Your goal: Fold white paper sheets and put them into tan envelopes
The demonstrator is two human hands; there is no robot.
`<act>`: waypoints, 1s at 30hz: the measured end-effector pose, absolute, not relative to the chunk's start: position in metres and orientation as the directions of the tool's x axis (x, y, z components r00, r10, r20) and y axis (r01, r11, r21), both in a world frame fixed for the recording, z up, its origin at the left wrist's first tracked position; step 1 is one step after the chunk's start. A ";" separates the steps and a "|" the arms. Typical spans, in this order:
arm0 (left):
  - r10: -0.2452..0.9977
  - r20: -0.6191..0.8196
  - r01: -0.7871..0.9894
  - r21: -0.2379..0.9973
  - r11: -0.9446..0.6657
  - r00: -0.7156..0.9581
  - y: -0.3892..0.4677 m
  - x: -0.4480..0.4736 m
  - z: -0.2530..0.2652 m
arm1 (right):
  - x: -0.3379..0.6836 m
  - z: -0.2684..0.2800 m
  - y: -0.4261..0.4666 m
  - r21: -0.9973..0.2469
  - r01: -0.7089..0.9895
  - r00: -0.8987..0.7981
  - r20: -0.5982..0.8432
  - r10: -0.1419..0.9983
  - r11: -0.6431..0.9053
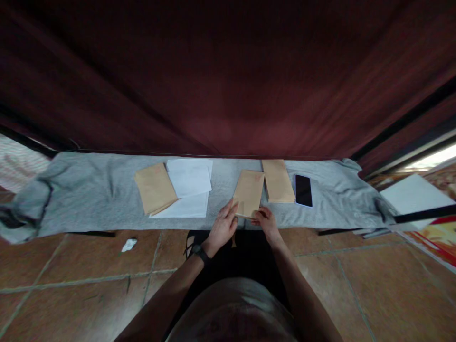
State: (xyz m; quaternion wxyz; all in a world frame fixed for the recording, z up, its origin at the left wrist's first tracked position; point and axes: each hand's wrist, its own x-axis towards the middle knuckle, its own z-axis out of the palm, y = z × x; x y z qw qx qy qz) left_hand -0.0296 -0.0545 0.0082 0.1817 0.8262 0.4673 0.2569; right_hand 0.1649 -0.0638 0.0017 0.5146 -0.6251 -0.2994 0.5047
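A brown envelope lies on a grey cloth straight ahead of me. My left hand, with a dark watch on its wrist, grips the envelope's near left corner. My right hand pinches its near right corner. A second brown envelope lies just to the right, touching it. Further left sits a stack of brown envelopes beside a pile of white paper sheets.
A black phone lies on the cloth right of the envelopes. A dark red curtain hangs behind. A crumpled white scrap lies on the brown tiled floor. A white board and colourful items sit at the right.
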 end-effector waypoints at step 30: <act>0.690 0.084 0.667 0.193 -0.720 0.719 -0.018 -0.049 0.011 | 0.154 0.013 -0.082 -0.303 0.942 0.168 0.056 0.984 -0.144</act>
